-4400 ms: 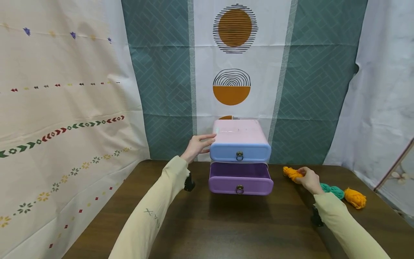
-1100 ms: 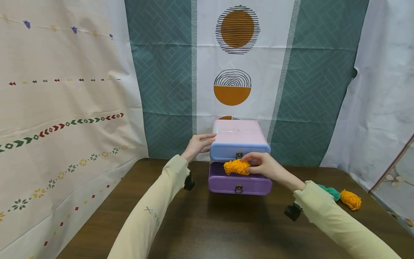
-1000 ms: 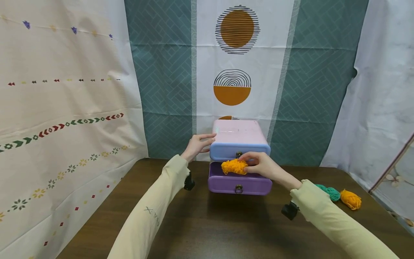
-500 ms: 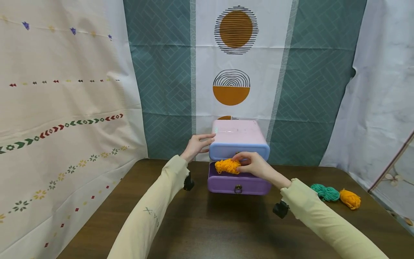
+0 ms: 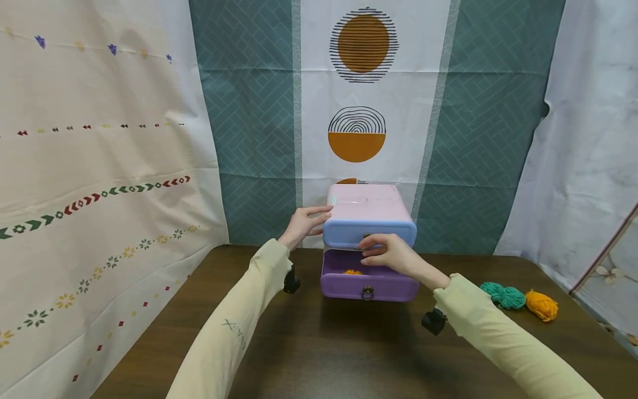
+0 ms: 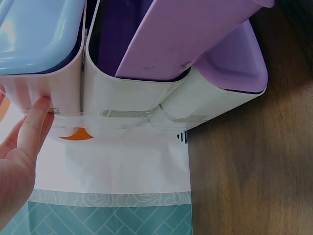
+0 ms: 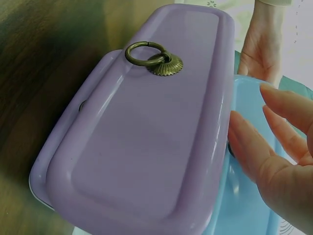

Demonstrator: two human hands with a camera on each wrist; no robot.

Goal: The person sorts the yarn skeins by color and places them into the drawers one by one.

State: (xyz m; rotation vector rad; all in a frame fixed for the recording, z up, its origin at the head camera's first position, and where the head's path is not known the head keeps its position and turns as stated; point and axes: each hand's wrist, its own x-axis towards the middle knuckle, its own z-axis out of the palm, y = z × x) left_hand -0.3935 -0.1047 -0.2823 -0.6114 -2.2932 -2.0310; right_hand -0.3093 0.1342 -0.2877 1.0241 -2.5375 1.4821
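A small stacked drawer unit has a pink top (image 5: pixel 366 202) and a blue drawer (image 5: pixel 339 235) pushed in. Below it a purple drawer (image 5: pixel 344 286) with a brass ring pull (image 7: pixel 145 54) is pulled out. Inside lies an orange yarn skein (image 5: pixel 353 272), mostly hidden behind the drawer front. Just above the drawer hovers my right hand (image 5: pixel 391 256), its thumb and fingers apart with nothing between them. My left hand (image 5: pixel 303 224) rests its fingertips against the left side of the pink casing (image 6: pixel 66 93), fingers extended.
On the right of the brown table (image 5: pixel 309 349) lie a green yarn skein (image 5: pixel 503 296) and another orange yarn skein (image 5: pixel 541 306). Another purple drawer (image 6: pixel 239 61) sits at the bottom of the stack. A patterned curtain (image 5: pixel 254 138) hangs close behind.
My right hand carried the orange yarn skein from the table's right side to the purple drawer and let go; the skein dropped inside. My left hand stayed on the casing.
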